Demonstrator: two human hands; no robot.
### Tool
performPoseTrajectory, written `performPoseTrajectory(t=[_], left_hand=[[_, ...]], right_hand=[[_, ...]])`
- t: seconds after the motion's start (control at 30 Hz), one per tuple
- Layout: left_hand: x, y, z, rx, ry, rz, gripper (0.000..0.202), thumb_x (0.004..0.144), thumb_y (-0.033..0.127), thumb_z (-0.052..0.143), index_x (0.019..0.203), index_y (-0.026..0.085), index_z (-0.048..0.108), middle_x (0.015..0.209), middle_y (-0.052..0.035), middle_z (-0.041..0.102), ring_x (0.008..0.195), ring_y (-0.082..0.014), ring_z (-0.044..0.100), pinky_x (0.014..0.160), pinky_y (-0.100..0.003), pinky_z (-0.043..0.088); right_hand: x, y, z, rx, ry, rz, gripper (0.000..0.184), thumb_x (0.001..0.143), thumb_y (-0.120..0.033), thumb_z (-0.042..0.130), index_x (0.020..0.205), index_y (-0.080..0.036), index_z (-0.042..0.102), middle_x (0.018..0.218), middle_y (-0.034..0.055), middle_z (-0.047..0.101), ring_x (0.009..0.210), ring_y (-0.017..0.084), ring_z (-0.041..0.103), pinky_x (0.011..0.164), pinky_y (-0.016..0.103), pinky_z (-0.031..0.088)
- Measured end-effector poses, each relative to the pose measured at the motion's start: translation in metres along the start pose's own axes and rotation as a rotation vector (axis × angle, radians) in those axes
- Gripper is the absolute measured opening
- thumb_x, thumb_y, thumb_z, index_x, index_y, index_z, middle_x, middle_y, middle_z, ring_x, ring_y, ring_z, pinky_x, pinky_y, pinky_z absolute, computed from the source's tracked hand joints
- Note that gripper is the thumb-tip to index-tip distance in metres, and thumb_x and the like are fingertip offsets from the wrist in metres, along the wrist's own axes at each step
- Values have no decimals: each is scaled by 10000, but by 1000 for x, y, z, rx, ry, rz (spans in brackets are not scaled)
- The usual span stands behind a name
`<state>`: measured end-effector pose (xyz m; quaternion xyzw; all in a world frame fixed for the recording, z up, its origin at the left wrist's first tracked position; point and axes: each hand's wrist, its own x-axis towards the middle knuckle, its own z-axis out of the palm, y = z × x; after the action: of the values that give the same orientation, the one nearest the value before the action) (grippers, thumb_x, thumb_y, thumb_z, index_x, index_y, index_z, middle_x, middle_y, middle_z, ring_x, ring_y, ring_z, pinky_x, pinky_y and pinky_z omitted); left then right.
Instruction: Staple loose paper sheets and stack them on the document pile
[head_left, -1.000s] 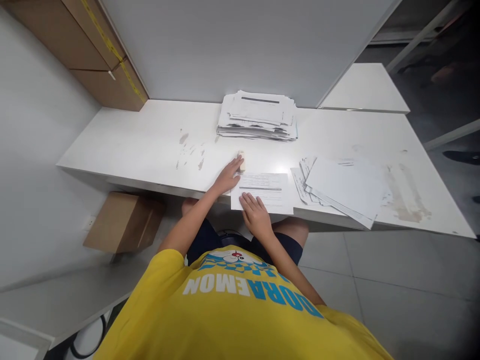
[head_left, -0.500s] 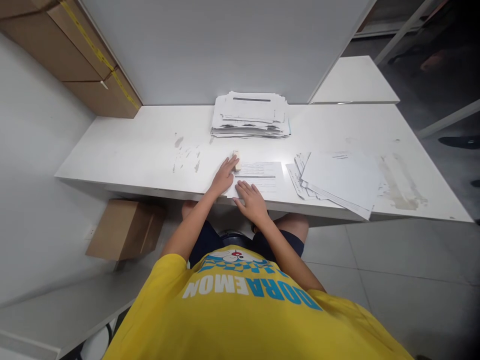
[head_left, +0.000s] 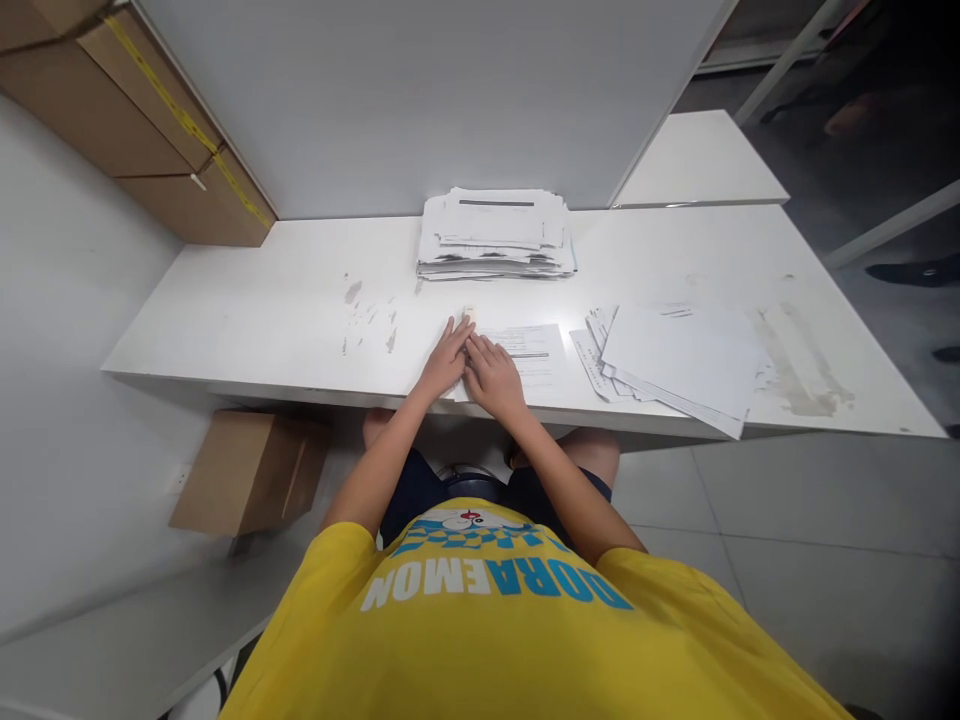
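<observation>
A printed sheet point(head_left: 532, 355) lies on the white desk point(head_left: 285, 310) near its front edge. My left hand point(head_left: 444, 360) rests flat at the sheet's left edge, fingers stretched out, its fingertips beside a small pale block point(head_left: 469, 316). My right hand point(head_left: 491, 375) lies flat on the sheet's left part, fingers spread, touching the left hand. Neither hand holds anything.
A thick stack of papers point(head_left: 495, 235) sits at the back of the desk. A loose fan of sheets point(head_left: 675, 365) lies to the right. Cardboard boxes stand at the back left point(head_left: 150, 120) and on the floor under the desk point(head_left: 251, 470).
My right hand has slid left and forward across the sheet until it meets my left hand. The left hand has stayed beside the small block.
</observation>
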<state>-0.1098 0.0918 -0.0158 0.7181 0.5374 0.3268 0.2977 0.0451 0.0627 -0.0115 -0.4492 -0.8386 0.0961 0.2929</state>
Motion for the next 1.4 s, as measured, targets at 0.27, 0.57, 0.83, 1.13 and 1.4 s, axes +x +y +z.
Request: performPoseTrajectory(t=[0.27,0.57,0.83,1.13,1.4], left_hand=[[1,3,1,2,35,-17,555,917,105,366,1436,223,525,1585,6,415,1558,-176,143,1282,-425,212],[2,9,0,-29,69,-56,526,914,101,383,1382,218,591,1547,10,466,1544,-190,209,1274,-430,252],[0,2,-1,-12,86,-65,523,909,102,393,1374,226,596,1545,14,467,1540,-197,223,1267,-449,274],[3,-10,1,-134,126,21,570,888,76,398,1403,254,569,1560,20,442,1531,-185,249,1276,-450,216],[3,-4,-2,-94,133,-44,597,886,39,372,1412,247,566,1562,28,440,1525,-175,262,1281,-395,209]], right_hand=[[-2,2,11,29,22,-11,483,1006,-205,327,1416,-43,523,1488,177,506,1452,265,397,1206,466,343],[2,1,14,6,8,4,487,990,-192,337,1403,-28,537,1479,196,509,1438,288,418,1199,495,366],[4,3,25,-42,76,-80,473,956,-206,405,1359,-20,569,1415,210,569,1369,314,506,1144,478,432],[-30,2,-12,-148,-52,-157,703,999,-426,427,1585,-89,234,1629,184,259,1536,316,185,1230,584,181],[-92,40,-36,-224,-181,-207,705,979,-191,427,1616,-156,127,1537,142,455,1431,279,428,1210,566,269]])
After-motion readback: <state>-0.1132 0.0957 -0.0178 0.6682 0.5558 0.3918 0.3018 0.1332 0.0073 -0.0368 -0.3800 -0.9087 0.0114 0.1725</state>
